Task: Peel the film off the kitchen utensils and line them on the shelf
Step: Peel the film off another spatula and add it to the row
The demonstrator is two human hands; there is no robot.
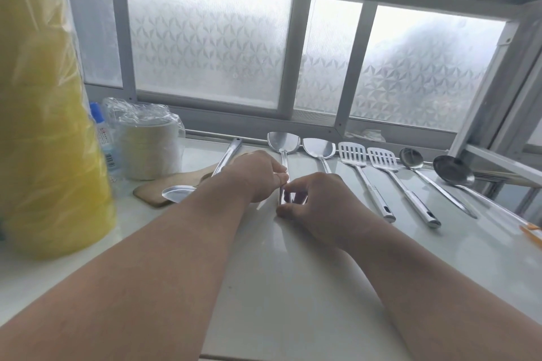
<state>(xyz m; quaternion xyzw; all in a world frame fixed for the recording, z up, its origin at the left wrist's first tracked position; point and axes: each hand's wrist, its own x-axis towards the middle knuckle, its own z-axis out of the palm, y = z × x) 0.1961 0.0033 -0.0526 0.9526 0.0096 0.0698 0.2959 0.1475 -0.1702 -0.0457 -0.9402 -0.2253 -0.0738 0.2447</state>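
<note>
6 utensils (378, 182) lined up (film status unclear) — both hands, left (258, 176) and right (316, 199), pinch the turner (284, 143) handle; 1 ladle (205, 176) waits.

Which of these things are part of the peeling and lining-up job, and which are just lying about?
Job: turner pinched by left hand and right hand; second turner; slotted spatulas; ladles; shelf.
Lying about: yellow bag; wrapped bowls; wooden board.

Both hands meet on the handle of a steel spatula (284, 142) lying on the tabletop (293, 272): left hand (258, 176) and right hand (316, 199) pinch it.
</note>
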